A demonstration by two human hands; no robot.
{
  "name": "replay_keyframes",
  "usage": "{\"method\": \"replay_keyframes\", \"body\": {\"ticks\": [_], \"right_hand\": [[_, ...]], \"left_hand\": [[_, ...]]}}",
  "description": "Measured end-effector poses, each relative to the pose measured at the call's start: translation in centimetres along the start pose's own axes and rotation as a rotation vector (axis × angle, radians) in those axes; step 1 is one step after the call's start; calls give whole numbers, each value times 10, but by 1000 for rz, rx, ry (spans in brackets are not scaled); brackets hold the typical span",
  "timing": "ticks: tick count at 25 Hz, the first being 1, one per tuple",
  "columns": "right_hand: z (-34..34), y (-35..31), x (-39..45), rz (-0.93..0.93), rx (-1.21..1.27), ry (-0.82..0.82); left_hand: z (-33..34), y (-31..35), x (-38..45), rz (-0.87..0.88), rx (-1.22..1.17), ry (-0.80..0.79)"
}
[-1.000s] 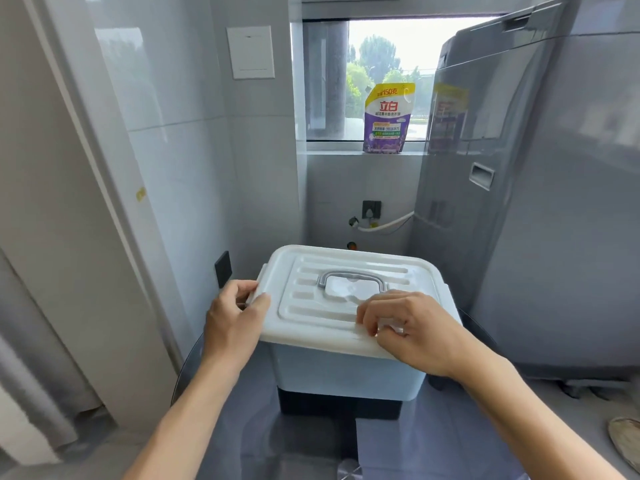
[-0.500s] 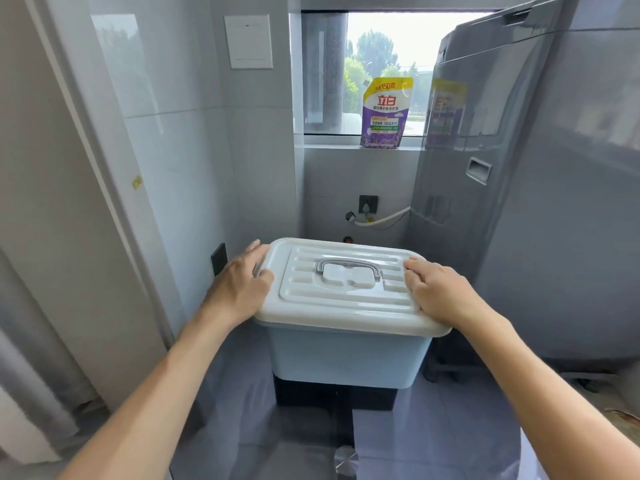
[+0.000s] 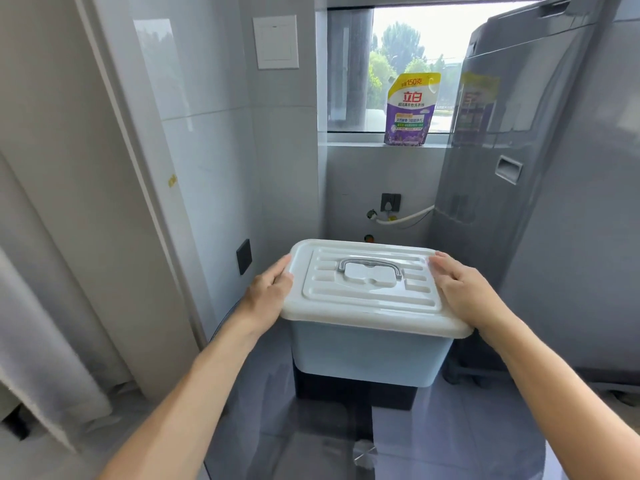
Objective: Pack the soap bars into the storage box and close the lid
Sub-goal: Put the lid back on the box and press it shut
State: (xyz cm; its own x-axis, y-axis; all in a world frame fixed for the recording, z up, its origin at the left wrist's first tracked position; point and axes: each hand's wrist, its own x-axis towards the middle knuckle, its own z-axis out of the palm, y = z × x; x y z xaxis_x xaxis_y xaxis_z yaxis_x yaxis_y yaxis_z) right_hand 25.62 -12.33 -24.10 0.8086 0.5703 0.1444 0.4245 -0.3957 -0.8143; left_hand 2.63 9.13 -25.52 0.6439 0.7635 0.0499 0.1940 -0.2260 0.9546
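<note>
The pale blue storage box (image 3: 367, 353) stands in front of me with its white ribbed lid (image 3: 370, 303) lying on top. A grey handle (image 3: 370, 266) lies flat in the lid's middle. My left hand (image 3: 269, 289) rests against the lid's left edge, fingers stretched along the rim. At the other side, my right hand (image 3: 464, 292) lies flat on the right edge with straight fingers. No soap bars can be seen; the inside of the box is hidden.
The box sits on a dark glass tabletop (image 3: 311, 427). A grey washing machine (image 3: 561, 220) stands close on the right, tiled walls at the left and back. A purple detergent pouch (image 3: 412, 109) is on the window sill. A white curtain (image 3: 41, 341) hangs at the left.
My right hand moved from the lid's front middle to its right edge. The left hand slid from over the lid's left corner to beside the left edge. The view rose slightly.
</note>
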Motion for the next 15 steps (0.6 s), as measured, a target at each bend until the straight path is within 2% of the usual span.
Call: {"method": "replay_keyframes", "body": {"ticks": [2, 3, 4, 5, 7, 10, 12, 15], "right_hand": [[-2, 9, -11, 312, 196, 69], [-4, 13, -17, 514, 296, 11], [-7, 13, -22, 636, 377, -48], [-10, 13, -23, 662, 414, -67], [-13, 12, -19, 584, 363, 49], [-7, 1, -17, 354, -65, 319], [-5, -4, -17, 267, -263, 379], [-5, -8, -17, 171, -462, 390]], "left_hand": [[-1, -3, -6, -154, -184, -62], [-4, -3, -6, -207, -235, -86], [-6, -5, -4, -235, -291, -91], [-6, -7, -1, -251, -344, -81], [-5, -12, 3, -293, -433, -37], [-2, -14, 2, -328, -480, -18], [-1, -15, 2, -324, -485, 25], [2, -9, 6, -289, -498, 171]]}}
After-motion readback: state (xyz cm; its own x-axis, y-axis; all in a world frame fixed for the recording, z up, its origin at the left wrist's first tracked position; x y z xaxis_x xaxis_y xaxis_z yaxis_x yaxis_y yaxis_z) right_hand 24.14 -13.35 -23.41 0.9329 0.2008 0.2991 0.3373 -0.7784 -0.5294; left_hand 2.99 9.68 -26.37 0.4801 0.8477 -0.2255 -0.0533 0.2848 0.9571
